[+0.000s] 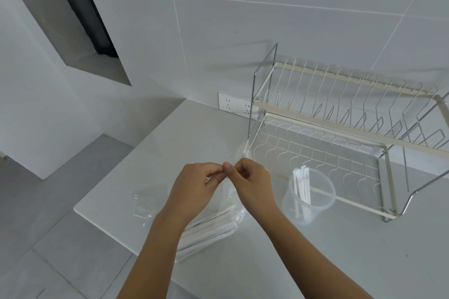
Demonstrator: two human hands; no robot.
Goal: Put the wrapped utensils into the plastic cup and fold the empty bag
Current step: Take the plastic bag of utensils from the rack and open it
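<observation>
A clear plastic bag (239, 213) lies on the white counter (315, 262), holding several white wrapped utensils (209, 228). My left hand (194, 187) and my right hand (252, 182) meet above it, both pinching the bag's twisted top, whose end (244, 150) sticks up behind my fingers. To the right stands a clear plastic cup (308, 199), upright, with several wrapped utensils (301, 187) standing in it. A second crumpled clear bag (143, 201) lies left of my left forearm.
A two-tier wire dish rack (340, 128) stands against the tiled wall right behind the cup. A double wall socket (235, 104) sits left of the rack. The counter's front-left edge (102, 226) drops to a grey tiled floor.
</observation>
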